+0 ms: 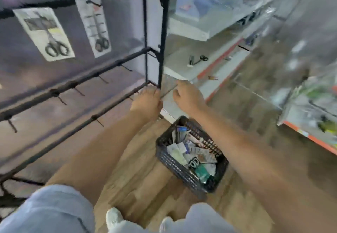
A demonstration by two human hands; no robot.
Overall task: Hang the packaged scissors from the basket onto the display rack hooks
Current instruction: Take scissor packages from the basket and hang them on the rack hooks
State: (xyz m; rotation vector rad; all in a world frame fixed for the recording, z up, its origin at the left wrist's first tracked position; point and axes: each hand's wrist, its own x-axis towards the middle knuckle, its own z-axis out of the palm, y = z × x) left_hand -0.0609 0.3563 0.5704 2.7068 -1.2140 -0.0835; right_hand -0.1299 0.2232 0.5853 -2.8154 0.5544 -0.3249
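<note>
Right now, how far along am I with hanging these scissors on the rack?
A few packs already hang on the upper bars, such as the scissors pack and its neighbour. Both hands, left and right, hold a clear pack at the rack's lower right corner, not yet hooked. The basket looks well stocked and several lower hooks are bare, so most remains.

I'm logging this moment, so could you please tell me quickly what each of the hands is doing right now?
Left hand: holds the clear package at its lower edge.
Right hand: pinches the same package from the right.
</note>
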